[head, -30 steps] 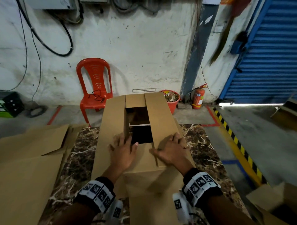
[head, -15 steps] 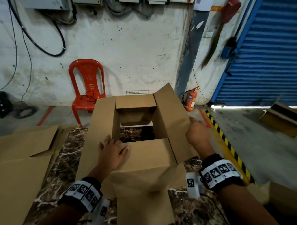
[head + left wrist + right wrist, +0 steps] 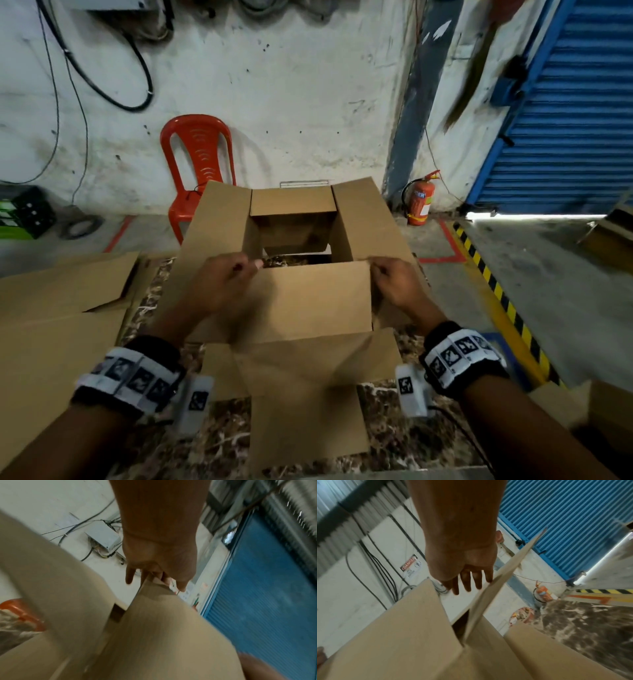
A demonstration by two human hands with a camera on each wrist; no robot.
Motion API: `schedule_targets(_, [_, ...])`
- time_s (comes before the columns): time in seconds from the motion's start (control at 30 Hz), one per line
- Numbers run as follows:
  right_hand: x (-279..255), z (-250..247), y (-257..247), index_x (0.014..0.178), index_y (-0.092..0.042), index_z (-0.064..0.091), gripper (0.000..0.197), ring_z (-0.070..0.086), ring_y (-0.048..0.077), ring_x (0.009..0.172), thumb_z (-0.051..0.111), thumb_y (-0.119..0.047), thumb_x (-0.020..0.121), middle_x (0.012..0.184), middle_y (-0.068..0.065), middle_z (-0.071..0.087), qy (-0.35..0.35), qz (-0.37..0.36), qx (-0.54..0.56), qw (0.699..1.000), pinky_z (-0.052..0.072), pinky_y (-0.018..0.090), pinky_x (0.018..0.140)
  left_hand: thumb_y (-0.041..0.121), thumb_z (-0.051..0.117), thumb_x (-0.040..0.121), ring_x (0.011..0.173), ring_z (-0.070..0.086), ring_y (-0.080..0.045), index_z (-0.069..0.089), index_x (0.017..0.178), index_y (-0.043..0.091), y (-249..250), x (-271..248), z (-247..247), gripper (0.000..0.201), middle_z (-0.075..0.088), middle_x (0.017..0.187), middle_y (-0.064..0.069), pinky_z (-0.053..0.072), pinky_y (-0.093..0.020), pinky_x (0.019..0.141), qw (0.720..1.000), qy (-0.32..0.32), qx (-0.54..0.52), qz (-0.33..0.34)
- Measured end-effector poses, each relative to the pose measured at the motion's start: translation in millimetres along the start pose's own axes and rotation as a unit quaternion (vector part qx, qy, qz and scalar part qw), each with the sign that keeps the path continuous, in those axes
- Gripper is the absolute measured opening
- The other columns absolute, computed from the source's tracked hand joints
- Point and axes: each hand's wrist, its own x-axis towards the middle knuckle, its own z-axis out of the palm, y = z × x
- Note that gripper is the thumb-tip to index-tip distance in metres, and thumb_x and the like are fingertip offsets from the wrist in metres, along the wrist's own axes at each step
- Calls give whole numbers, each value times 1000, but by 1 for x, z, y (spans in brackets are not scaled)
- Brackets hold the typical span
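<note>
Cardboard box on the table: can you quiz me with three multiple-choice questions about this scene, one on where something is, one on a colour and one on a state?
1. The cardboard box stands on:
A. the floor
B. the marble table
C. a shelf

2. The chair by the wall is:
A. red
B. green
C. white

3. The box's top is:
A. taped shut
B. open
C. crushed flat

Answers:
1 B, marble shows around the box and through it.
2 A, its plastic back is plainly red.
3 B, its inside shows from above.
</note>
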Motion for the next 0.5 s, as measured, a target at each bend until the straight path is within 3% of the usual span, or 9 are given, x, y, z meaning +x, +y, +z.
schedule_targets(0.07, [0,-4,-4,112,-6,73,21,63,24,113,63,-8,94,118,15,70,-112,12,88,990,46,25,98,37,49,99,78,68,-10,65,69,7,18,-5,-27,46,73,79,-1,47,-33,80,993,-68,-94,-30])
schedule_targets(0.13, [-5,-11,-9,124,-2,65,32,48,27,133,64,-6,92,133,17,60,-290,3,106,951,35,19,108,49,57,90,100,67,-11,73,83,0,27,-12,-45,52,75,101,-1,42,-34,101,976,-176,-107,-67])
schedule_targets(0.2, [-11,-17,-15,141,-15,52,55,21,19,147,68,-28,91,153,11,38,-409,-12,38,912,13,16,115,79,59,68,119,57,-16,70,116,16,31,-18,-48,81,64,128,-2,38,-34,107,947,-310,15,-87])
schedule_targets(0.27, [-18,-18,-22,149,-33,38,77,-1,21,151,70,-53,82,164,7,10,-426,16,-60,903,4,30,119,90,52,52,140,33,-18,37,147,31,31,-26,-36,113,35,154,3,25,-30,110,889,-402,193,-109])
schedule_targets(0.3, [-21,-16,-24,151,-39,32,85,-10,24,151,70,-59,78,165,6,-1,-422,17,-107,900,0,40,121,92,48,47,146,19,-21,19,153,30,25,-29,-25,127,21,160,1,18,-34,113,868,-410,257,-114])
schedule_targets(0.37, [-31,-1,-26,154,-41,23,100,-23,29,148,73,-66,71,164,7,-15,-411,7,-177,894,-9,51,119,94,52,44,149,-5,-29,0,155,28,7,-39,0,140,-2,163,-6,6,-46,118,855,-387,318,-132])
schedule_targets(0.43, [-40,18,-24,155,-39,21,106,-32,31,144,74,-68,68,162,9,-21,-389,-4,-219,895,-16,53,115,82,65,58,146,-19,-36,-4,155,32,-16,-52,26,129,-18,161,-11,3,-61,114,860,-340,355,-140])
schedule_targets(0.5, [-47,34,-19,154,-39,22,100,-34,33,142,71,-66,72,161,10,-23,-352,-13,-254,901,-18,55,114,72,68,69,144,-22,-40,1,154,33,-30,-66,46,115,-23,159,-14,2,-69,112,874,-274,380,-127])
